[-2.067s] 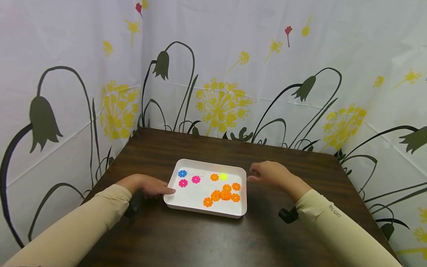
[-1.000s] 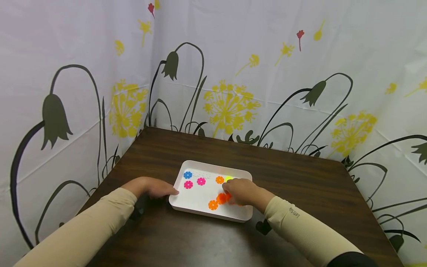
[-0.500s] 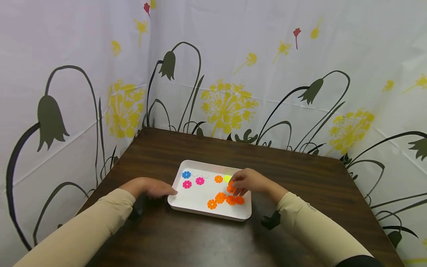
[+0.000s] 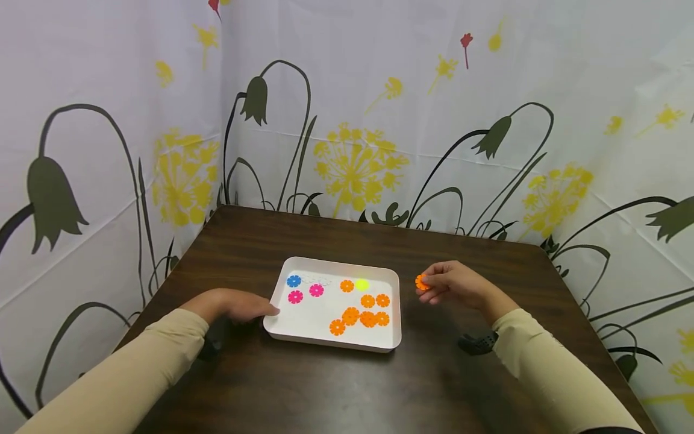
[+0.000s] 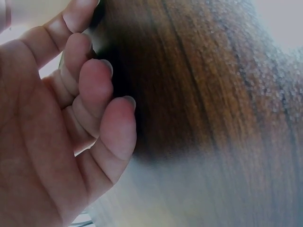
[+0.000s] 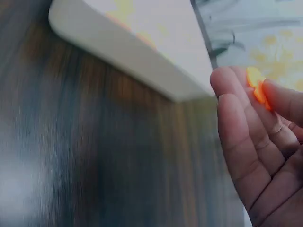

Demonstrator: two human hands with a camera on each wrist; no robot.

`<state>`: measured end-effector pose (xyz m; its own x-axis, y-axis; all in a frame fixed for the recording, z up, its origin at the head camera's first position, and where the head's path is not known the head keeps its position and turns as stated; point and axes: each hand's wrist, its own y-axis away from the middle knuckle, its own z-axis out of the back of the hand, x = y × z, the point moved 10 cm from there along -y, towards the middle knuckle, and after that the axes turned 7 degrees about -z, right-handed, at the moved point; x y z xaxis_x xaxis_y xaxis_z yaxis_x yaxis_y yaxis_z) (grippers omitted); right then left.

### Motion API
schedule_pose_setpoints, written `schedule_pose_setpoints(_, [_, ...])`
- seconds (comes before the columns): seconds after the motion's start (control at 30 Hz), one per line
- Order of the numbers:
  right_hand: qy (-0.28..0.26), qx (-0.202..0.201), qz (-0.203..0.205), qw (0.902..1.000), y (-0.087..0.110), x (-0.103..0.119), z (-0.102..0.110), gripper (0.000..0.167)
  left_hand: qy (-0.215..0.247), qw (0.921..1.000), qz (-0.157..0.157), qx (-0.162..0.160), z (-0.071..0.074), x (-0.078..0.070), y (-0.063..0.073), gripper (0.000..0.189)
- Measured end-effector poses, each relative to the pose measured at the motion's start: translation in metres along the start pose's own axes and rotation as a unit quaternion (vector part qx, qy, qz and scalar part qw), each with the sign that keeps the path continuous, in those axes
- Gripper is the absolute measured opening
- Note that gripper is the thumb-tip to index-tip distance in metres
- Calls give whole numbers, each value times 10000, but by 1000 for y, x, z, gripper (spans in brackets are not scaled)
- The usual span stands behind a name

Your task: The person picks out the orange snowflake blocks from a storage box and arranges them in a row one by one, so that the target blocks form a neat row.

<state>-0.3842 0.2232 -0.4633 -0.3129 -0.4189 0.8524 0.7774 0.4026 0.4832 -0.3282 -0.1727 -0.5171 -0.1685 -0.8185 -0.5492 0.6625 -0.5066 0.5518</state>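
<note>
Lying in the white tray are coloured discs

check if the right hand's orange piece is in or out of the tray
Out: the right hand pinches the orange piece to the right of the white tray.

A dark brown, wood-grained table carries a shallow, round-cornered white tray.

Dark wood table, flower-print curtain
</note>
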Motion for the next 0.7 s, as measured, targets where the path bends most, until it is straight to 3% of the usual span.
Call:
schedule_pose_setpoints(0.13, [475,-101,-240,9985,-5,-21,13,25,10,10000,27,-5,2,3,2,65])
schedule_pose_setpoints(0.3, [1317,-284,-572,9892,-20,-41,13,22,31,10000,11,22,2,3,4,65])
schedule_pose_setpoints(0.53, [1846,-504,-782,9784,-37,-38,0,18,-20,10000,-70,8,3,-1,3,63])
schedule_pose_setpoints(0.7, [2069,-423,-888,9734,-42,-37,-9,16,-10,10000,-78,11,0,-3,2,60])
